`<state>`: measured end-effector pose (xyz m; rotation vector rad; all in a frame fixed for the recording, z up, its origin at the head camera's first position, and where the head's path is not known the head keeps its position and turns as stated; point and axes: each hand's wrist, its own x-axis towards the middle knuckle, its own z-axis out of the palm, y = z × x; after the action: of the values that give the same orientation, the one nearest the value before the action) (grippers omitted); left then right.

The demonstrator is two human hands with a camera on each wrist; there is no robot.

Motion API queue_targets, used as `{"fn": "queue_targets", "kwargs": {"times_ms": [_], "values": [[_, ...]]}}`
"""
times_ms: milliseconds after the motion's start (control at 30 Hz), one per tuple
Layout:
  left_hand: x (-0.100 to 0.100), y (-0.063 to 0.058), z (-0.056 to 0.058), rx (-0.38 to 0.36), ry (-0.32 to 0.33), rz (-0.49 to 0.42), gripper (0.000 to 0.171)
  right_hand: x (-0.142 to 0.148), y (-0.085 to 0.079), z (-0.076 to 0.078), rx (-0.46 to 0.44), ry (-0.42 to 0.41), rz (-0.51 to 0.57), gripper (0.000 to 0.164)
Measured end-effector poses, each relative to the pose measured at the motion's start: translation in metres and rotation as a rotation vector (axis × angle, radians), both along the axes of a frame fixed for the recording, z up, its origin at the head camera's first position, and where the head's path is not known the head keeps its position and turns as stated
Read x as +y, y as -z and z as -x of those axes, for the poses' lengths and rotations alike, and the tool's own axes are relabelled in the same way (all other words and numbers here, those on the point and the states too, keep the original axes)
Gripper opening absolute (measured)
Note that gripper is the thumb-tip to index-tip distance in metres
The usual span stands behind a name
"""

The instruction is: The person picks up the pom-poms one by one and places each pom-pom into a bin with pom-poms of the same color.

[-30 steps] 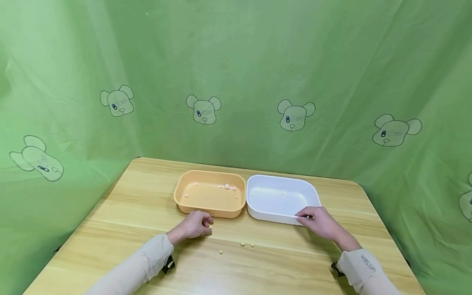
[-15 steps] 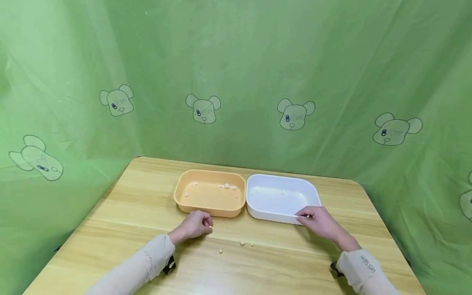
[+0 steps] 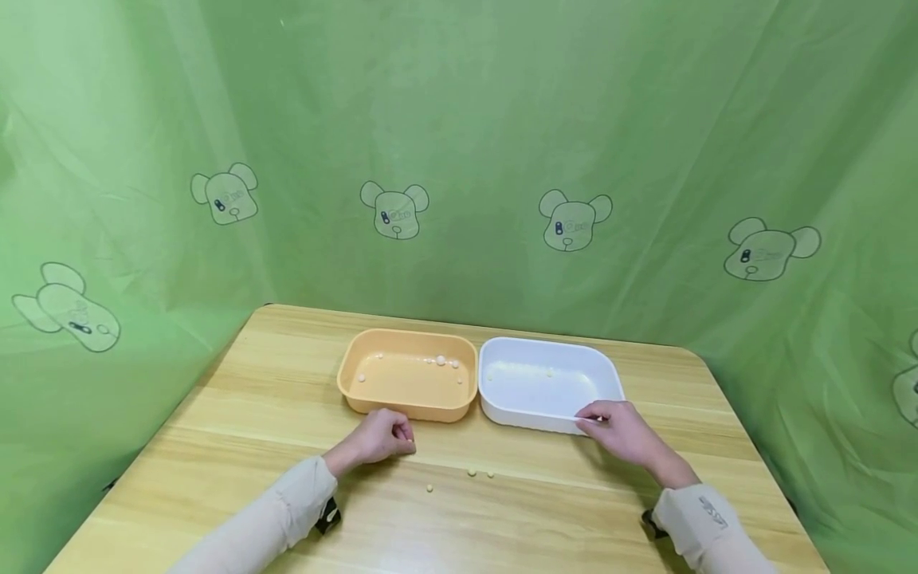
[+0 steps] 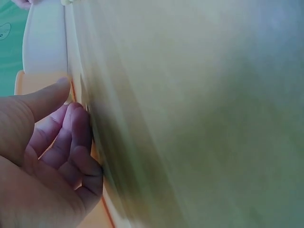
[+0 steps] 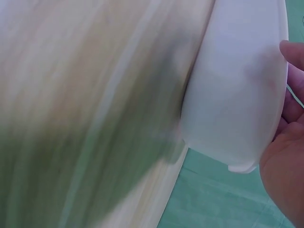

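My left hand point(image 3: 380, 436) is low over the table, just in front of the orange tray point(image 3: 410, 414). Its thumb and fingertips pinch a small yellow ball point(image 4: 70, 99), mostly hidden by the fingers. My right hand point(image 3: 622, 432) grips the front right rim of the white tray point(image 3: 531, 420), its thumb on the outer wall and the fingers inside. Small pale pink balls, one bigger ball point(image 3: 441, 360) among them, lie in the orange tray. A few tiny yellow balls lie in the white one, such as the ball point(image 3: 550, 373) near its back wall.
Three loose yellow balls, a left ball point(image 3: 429, 488), a middle ball point(image 3: 471, 473) and a right ball point(image 3: 491, 475), lie on the wooden table point(image 3: 559, 518) between the forearms. The trays stand side by side. A green curtain point(image 3: 473, 119) surrounds the table's back and sides.
The left thumb and fingertips have drawn together on the yellow ball, which showed more plainly between them before. The right hand keeps its grip on the white tray's rim.
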<state>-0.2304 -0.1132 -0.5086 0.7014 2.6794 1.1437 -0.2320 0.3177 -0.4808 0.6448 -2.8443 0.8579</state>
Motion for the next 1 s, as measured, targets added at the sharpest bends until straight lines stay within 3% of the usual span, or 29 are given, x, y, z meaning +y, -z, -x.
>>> {"fn": "queue_targets", "kwargs": {"times_ms": [433,733,1000], "values": [[0.008,-0.014,-0.009,-0.099,0.045,-0.064,0.009,0.001,0.004,0.003,0.072,-0.027,0.035,0.007],[0.021,-0.025,-0.016,-0.036,0.102,-0.078,0.008,0.003,0.007,0.005,0.080,-0.039,0.051,0.007],[0.032,-0.032,-0.022,-0.050,0.099,-0.120,0.014,0.002,0.005,0.002,0.088,-0.042,0.044,0.007]]}}
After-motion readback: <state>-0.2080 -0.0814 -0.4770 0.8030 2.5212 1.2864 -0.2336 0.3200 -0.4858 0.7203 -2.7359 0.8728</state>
